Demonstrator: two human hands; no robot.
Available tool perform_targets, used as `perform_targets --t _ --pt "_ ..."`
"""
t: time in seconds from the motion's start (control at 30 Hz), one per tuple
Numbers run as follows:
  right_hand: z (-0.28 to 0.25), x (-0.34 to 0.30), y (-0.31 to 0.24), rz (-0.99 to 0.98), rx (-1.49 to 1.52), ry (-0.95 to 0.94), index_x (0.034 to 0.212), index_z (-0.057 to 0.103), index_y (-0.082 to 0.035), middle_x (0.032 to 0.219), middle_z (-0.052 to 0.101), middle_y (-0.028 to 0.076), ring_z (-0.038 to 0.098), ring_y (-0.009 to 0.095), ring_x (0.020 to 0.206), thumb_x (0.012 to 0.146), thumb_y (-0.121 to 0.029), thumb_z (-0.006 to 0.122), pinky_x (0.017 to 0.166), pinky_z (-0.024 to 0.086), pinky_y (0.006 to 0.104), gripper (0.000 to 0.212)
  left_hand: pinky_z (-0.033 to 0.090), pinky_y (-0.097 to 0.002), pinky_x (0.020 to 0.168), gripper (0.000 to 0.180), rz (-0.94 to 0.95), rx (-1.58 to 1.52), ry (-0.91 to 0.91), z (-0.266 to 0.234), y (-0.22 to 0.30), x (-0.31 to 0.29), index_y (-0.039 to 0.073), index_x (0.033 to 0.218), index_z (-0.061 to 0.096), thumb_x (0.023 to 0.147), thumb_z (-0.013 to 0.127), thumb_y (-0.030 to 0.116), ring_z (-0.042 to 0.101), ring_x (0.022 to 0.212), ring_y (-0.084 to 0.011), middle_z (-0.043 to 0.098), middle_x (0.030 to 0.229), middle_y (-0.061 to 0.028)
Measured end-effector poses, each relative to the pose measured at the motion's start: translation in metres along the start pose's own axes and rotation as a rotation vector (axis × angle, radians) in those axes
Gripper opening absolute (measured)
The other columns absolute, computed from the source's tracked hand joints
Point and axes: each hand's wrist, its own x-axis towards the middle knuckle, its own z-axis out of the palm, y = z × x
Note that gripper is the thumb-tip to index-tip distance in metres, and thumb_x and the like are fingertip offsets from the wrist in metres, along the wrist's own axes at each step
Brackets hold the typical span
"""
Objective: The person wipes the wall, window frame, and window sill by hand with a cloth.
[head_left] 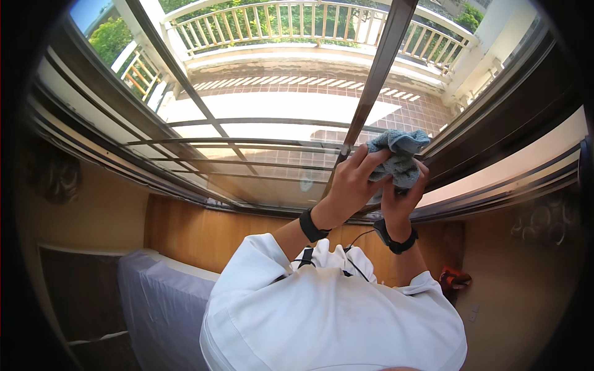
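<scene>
Two bare hands at a dark-framed glazed door, with a crumpled blue-grey cloth (403,162) between them. The cloth lies right of centre, just beside the dark upright bar (371,80) in this view; whether it touches the bar cannot be told. The left hand (351,185) has its fingers closed on the cloth's left side; the right hand (401,201) grips it from below and from the right. To the left of the hands, thin dark crossbars (241,145) span the door; to the right, a broad dark frame (495,123) slants away, bounding the space on that side. The cloth's upper edge rises free of the fingers. Its long axis runs obliquely from lower left to upper right, its top fold pointing right. Beyond the door, a tiled balcony floor (427,111) extends to a pale railing (266,23). Below the hands lies a wooden floor (185,229); a block under a pale lilac cover (161,303) stands well apart at lower left.
</scene>
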Motion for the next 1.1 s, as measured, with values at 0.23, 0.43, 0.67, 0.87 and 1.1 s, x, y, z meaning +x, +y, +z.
perform_targets --t 0.23,0.43,0.67,0.87,1.1 --pt "0.022 -0.066 0.025 0.254 0.133 0.056 0.11 0.05 0.0 0.104 0.052 0.015 0.053 0.028 0.094 0.075 -0.004 0.066 0.086 0.043 0.0379 0.039 0.052 -0.0395 0.058 0.043 -0.089 -0.03 -0.264 -0.003 -0.031 -0.037 0.009 0.108 0.06 0.069 0.078 0.013 0.062 0.07 -0.0327 0.055 0.095 -0.0128" --pt "0.072 -0.08 -0.013 0.111 0.025 -0.079 0.113 0.051 -0.001 0.105 0.054 0.017 0.056 0.034 0.095 0.074 -0.006 0.069 0.083 0.046 0.0415 0.043 0.051 -0.0408 0.06 0.044 -0.142 0.081 -0.238 -0.06 -0.066 -0.074 0.007 0.109 0.056 0.07 0.076 0.009 0.06 0.072 -0.0353 0.055 0.096 -0.0159" --pt "0.116 -0.018 -0.085 -0.051 0.185 -0.226 0.12 0.052 0.001 0.106 0.055 0.018 0.059 0.037 0.088 0.07 0.001 0.069 0.074 0.05 0.0399 0.052 0.05 -0.043 0.07 0.052 -0.057 0.204 0.154 -0.133 -0.06 -0.043 0.004 0.117 0.054 0.068 0.071 -0.004 0.059 0.085 -0.0399 0.057 0.102 -0.0202" --pt "0.092 0.013 -0.086 -0.109 0.108 -0.092 0.122 0.053 0.002 0.108 0.055 0.018 0.059 0.034 0.092 0.071 -0.002 0.07 0.077 0.05 0.0395 0.053 0.05 -0.0422 0.074 0.056 -0.015 0.037 0.217 -0.106 -0.04 -0.008 0.003 0.117 0.054 0.065 0.071 -0.007 0.059 0.086 -0.039 0.058 0.1 -0.0189" --pt "0.057 -0.024 -0.029 -0.04 0.004 -0.018 0.118 0.052 0.002 0.107 0.055 0.018 0.057 0.035 0.094 0.072 -0.004 0.071 0.081 0.049 0.0396 0.05 0.05 -0.0387 0.076 0.05 -0.063 -0.035 0.021 -0.048 -0.041 -0.035 0.003 0.11 0.055 0.064 0.071 -0.009 0.06 0.09 -0.0363 0.058 0.1 -0.0182"
